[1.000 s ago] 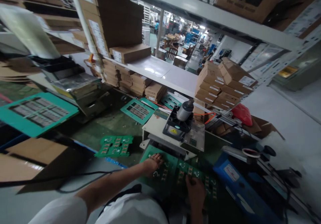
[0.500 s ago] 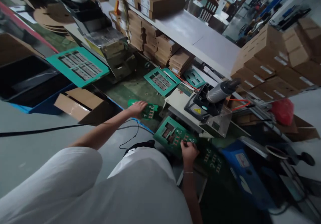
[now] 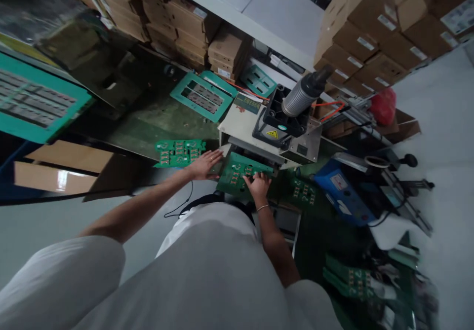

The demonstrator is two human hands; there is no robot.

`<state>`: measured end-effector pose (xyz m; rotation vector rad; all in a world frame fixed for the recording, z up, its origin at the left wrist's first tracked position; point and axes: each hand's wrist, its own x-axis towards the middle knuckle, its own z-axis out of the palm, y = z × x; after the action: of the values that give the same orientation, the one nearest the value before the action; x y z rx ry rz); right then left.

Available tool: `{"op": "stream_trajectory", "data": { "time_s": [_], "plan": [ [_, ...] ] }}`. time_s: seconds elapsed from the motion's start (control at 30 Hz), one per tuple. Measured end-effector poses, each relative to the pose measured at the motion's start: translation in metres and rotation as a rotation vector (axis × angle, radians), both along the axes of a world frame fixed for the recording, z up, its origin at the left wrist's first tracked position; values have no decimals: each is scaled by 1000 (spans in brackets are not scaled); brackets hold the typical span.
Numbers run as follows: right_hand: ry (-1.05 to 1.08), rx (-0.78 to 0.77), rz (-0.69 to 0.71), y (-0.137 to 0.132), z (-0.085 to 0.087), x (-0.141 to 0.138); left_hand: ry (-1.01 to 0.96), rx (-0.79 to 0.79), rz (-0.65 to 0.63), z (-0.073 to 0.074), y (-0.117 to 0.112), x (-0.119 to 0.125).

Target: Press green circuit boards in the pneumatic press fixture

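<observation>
My left hand (image 3: 206, 165) is open, its fingers stretched out towards the left edge of a green fixture plate (image 3: 226, 184). Green circuit boards (image 3: 237, 173) with copper-coloured marks lie on that plate. My right hand (image 3: 258, 186) rests on the boards' near right part, thumb and fingers apart. Just left of my left hand lies a green circuit board panel (image 3: 177, 153) on the bench. A pale press-like machine (image 3: 240, 128) with a ribbed hose stands directly behind the plate.
Another teal frame (image 3: 203, 95) lies behind on the green bench (image 3: 148, 125). More circuit boards (image 3: 303, 192) are at right, near a blue machine (image 3: 342, 189). An open carton (image 3: 62, 167) stands at left. Stacked cartons (image 3: 370, 39) rise at the back right.
My left hand has moved right, off the circuit board panel and towards the fixture plate. The cutout that showed at the plate's left is now covered by circuit board. The view has shifted right.
</observation>
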<state>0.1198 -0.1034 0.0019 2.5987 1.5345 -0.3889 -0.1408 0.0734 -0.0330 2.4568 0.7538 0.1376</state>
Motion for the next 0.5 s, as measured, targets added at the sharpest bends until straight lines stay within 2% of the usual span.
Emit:
{"op": "stream_trajectory", "data": {
  "time_s": [0.1,0.2,0.33,0.5],
  "plan": [
    [44,37,99,-16,-2,24,29,-12,-176,-6,-24,39],
    [62,50,262,-36,-7,48,62,1,-272,-12,-37,61],
    [57,25,365,-54,-18,67,89,-1,-309,-20,-35,69],
    [85,61,393,-57,-29,70,111,22,-283,-36,-31,66]
  ]
}}
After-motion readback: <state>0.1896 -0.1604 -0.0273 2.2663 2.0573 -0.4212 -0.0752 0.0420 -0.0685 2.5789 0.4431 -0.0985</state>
